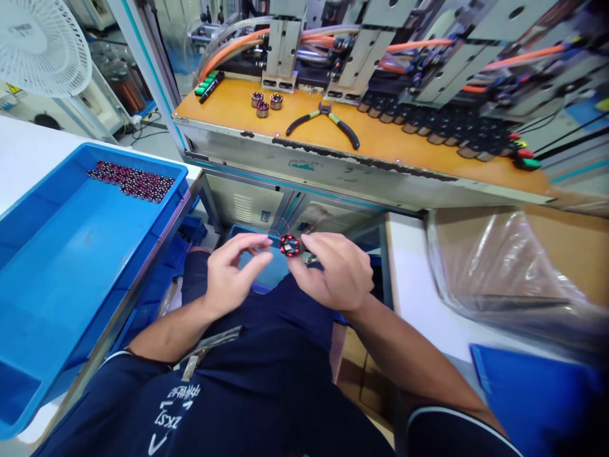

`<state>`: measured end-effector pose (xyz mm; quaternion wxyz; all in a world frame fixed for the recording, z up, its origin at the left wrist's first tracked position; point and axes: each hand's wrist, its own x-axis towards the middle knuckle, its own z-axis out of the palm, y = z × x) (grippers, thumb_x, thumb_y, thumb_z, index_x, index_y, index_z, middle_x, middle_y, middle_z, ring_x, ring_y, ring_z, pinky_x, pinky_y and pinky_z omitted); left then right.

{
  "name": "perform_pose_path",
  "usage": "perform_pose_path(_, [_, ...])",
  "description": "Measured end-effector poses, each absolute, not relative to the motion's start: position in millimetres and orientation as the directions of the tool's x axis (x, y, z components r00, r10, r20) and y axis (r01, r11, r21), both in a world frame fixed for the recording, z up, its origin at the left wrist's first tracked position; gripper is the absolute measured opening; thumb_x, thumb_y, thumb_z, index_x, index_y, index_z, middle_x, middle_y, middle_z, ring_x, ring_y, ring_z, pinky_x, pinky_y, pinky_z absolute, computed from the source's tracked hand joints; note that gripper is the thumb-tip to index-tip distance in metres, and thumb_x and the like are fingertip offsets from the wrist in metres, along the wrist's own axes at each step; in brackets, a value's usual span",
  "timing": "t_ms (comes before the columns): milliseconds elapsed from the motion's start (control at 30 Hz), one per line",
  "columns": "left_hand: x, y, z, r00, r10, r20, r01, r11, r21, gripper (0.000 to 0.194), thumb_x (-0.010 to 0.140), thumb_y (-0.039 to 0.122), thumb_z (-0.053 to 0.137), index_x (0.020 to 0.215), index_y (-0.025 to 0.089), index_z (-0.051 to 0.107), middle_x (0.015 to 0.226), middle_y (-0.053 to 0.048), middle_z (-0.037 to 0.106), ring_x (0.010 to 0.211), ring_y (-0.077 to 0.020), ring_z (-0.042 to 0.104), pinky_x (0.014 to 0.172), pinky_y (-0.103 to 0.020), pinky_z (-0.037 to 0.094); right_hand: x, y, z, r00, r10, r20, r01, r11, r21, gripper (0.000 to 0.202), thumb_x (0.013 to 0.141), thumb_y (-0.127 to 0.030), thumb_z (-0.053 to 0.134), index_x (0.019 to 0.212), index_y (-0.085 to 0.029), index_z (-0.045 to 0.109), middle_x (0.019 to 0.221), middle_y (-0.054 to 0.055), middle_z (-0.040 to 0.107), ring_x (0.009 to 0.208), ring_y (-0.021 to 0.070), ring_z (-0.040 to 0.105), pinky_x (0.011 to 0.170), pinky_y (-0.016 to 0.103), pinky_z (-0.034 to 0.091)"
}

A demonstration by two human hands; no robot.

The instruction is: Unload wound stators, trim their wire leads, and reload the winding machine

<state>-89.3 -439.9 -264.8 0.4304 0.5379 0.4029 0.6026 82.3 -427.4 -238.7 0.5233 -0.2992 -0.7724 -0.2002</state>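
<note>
Between the thumb and fingers of my right hand [333, 270] is a small round wound core [290, 245], dark with red spots around its ring. Thin reddish wires rise from it. My left hand [235, 270] is just to the left of the core, thumb and forefinger curved towards it with a gap between their tips; I see nothing held there. Both hands are above my lap, in front of the workbench.
A blue tray [61, 254] with rows of similar cores [136, 182] stands at left. On the orange bench [228, 120] lie pliers [326, 114], three cores [262, 109] and a row of dark parts. Plastic wrapping [504, 260] covers cardboard at right; a fan stands upper left.
</note>
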Motion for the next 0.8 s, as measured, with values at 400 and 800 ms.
perform_pose_path(400, [-100.9,-441.1,-227.9,0.225,0.737,0.637,0.217,-0.676,0.704,0.034,0.075,0.021,0.079,0.109,0.02,0.073,0.1,-0.009,0.078,0.093,-0.0214,0.071,0.088,-0.036,0.055,79.9,-452.9,-229.4,-0.245,0.577,0.779,0.387,0.795,-0.467,0.037,0.078,-0.017,0.074,0.114,-0.02,0.065,0.088,0.006,0.068,0.075,0.018,0.064,0.062,0.03,0.055])
perform_pose_path(800, [-103.9,-441.2,-229.4,0.269,0.881,0.39,-0.171,-0.355,0.919,0.026,0.074,0.013,0.077,0.1,0.018,0.074,0.107,-0.01,0.074,0.093,-0.0175,0.071,0.074,-0.024,0.06,86.6,-459.1,-232.2,-0.087,0.817,0.57,0.183,0.576,-0.797,0.01,0.083,-0.009,0.067,0.08,-0.019,0.069,0.073,0.001,0.064,0.063,0.0122,0.057,0.055,0.026,0.043])
